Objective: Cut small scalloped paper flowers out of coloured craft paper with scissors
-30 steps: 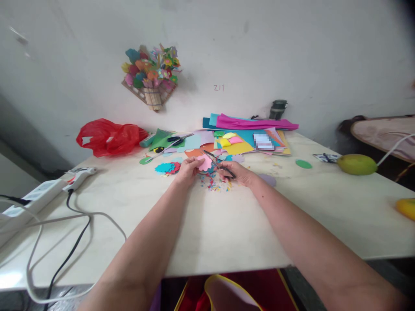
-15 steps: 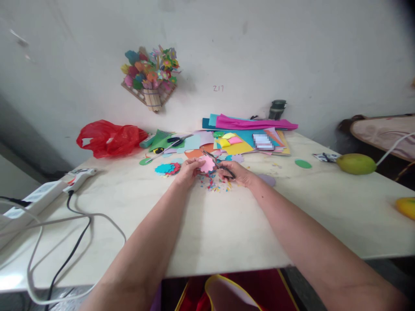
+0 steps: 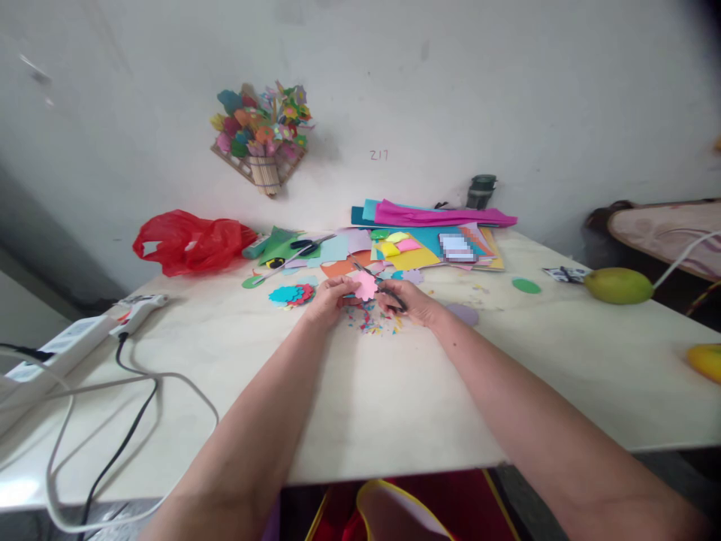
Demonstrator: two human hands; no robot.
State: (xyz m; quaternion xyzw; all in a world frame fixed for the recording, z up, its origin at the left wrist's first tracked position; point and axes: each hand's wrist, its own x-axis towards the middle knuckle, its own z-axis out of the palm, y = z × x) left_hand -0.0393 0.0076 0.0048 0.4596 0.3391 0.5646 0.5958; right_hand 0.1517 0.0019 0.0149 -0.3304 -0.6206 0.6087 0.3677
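Observation:
Between the thumb and fingers of my left hand (image 3: 333, 298) is a pink paper flower (image 3: 366, 286) with a scalloped edge. My right hand (image 3: 409, 300) is closed round the dark handles of a pair of scissors (image 3: 393, 294). The blades run up and left behind the flower's right side, which hides part of them. Small coloured paper scraps (image 3: 372, 321) lie on the table under both hands. Left of my left hand rest blue scalloped paper flowers (image 3: 286, 294) and red ones (image 3: 306, 293). A lilac paper circle (image 3: 463, 314) lies beside my right wrist.
Coloured paper sheets (image 3: 415, 256), a phone (image 3: 457, 247) and a second pair of scissors (image 3: 304, 245) lie toward the wall. A red plastic bag (image 3: 191, 244) sits back left. Power strips (image 3: 64, 342) with cables occupy the left; a green mango (image 3: 618, 285) lies right.
The pink flower has shifted slightly right and turned a little in my left hand. The scissors' blades are now more covered by it. Both arms stay nearly in place.

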